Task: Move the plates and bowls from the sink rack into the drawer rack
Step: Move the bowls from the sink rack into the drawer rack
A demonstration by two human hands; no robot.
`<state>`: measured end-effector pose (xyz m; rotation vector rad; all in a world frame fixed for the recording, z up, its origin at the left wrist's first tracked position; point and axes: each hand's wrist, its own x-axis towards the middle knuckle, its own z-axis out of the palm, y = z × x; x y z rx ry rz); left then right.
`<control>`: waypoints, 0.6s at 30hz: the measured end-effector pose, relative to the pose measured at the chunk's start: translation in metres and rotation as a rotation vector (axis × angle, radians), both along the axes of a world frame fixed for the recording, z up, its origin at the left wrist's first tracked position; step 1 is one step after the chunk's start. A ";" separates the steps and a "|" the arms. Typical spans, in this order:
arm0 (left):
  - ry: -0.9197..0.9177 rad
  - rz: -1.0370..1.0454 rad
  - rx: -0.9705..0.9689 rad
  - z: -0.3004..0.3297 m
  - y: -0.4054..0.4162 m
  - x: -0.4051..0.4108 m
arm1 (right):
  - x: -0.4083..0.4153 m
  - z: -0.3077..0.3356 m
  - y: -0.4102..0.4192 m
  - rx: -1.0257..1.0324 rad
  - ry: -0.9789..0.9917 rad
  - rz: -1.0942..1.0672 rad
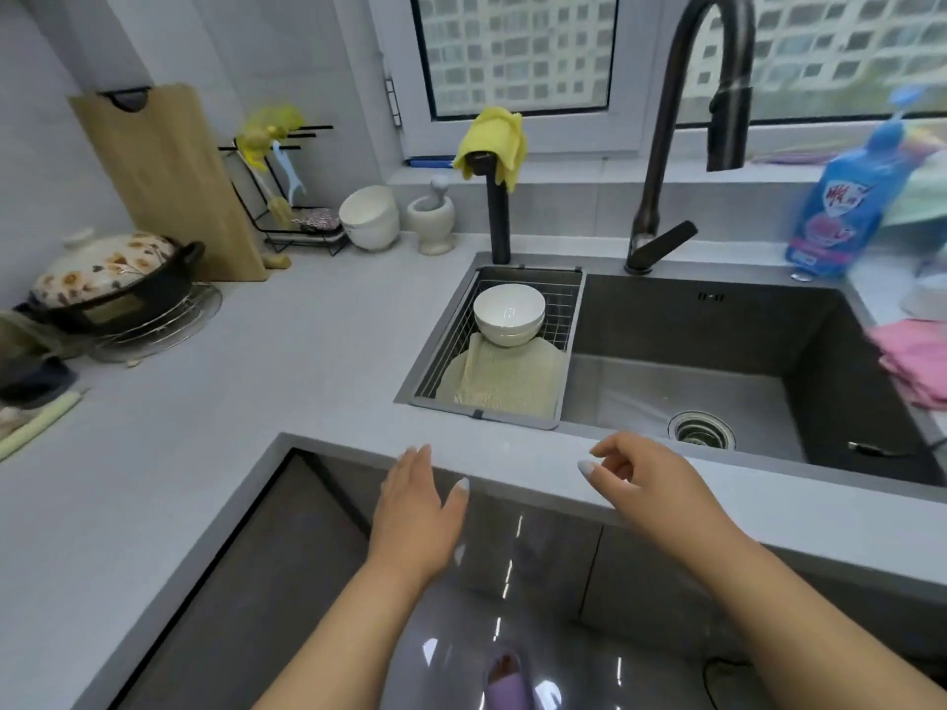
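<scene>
- Bowls (508, 315), white and stacked one inside another, sit at the far end of the sink rack (561, 320), the wire basket hung in the left part of the sink (717, 325).
- Nearer in that rack lies a pale greenish cloth (505, 379); a curved edge shows at its left side, which may be a plate beneath, but I cannot tell.
- No drawer rack is in view; the cabinet fronts (512, 545) below the counter edge look closed, so judging by this, the drawer is yet to be opened and the bowls are yet to be moved.
- Left hand (417, 509) hovers at the near counter edge, fingers straight and together, thumb spread, holding nothing; whether the fingertips touch the counter is unclear.
- Right hand (648, 479) hovers over the same edge further right, fingers loosely curled, thumb forward, nothing in its grasp.
- More white bowls (369, 217) stand far back on the counter, apart from the rack.
</scene>
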<state>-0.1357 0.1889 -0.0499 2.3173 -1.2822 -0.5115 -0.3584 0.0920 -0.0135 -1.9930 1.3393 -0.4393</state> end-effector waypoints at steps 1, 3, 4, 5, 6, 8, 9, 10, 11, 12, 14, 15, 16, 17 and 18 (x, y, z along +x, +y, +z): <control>-0.002 -0.017 0.018 -0.002 -0.015 0.009 | 0.006 -0.001 -0.010 0.007 0.005 -0.014; -0.027 -0.055 0.055 -0.007 -0.046 0.029 | 0.022 -0.001 -0.032 0.017 0.021 -0.043; -0.043 -0.074 0.074 -0.010 -0.061 0.040 | 0.032 -0.001 -0.044 0.020 0.024 -0.057; -0.062 -0.091 0.098 -0.013 -0.076 0.052 | 0.044 -0.001 -0.055 0.025 0.022 -0.071; -0.082 -0.108 0.128 -0.017 -0.090 0.064 | 0.056 -0.002 -0.066 0.037 0.012 -0.085; -0.116 -0.143 0.190 -0.025 -0.116 0.087 | 0.083 -0.003 -0.089 0.084 -0.020 -0.108; -0.126 -0.155 0.218 -0.029 -0.128 0.097 | 0.097 -0.005 -0.101 0.111 -0.031 -0.117; -0.136 -0.165 0.244 -0.033 -0.139 0.106 | 0.109 -0.007 -0.113 0.134 -0.041 -0.125; -0.156 -0.173 0.267 -0.037 -0.149 0.114 | 0.121 -0.011 -0.125 0.150 -0.049 -0.135; -0.186 -0.185 0.282 -0.041 -0.158 0.120 | 0.131 -0.015 -0.136 0.159 -0.053 -0.145; -0.255 -0.215 0.292 -0.048 -0.175 0.129 | 0.151 -0.023 -0.158 0.170 -0.049 -0.162; -0.283 -0.231 0.290 -0.050 -0.183 0.132 | 0.160 -0.028 -0.169 0.180 -0.047 -0.172; -0.303 -0.241 0.279 -0.052 -0.190 0.135 | 0.169 -0.034 -0.179 0.191 -0.047 -0.183; -0.322 -0.248 0.264 -0.054 -0.197 0.137 | 0.178 -0.040 -0.188 0.202 -0.047 -0.197; -0.345 -0.256 0.244 -0.055 -0.203 0.139 | 0.186 -0.046 -0.198 0.216 -0.043 -0.211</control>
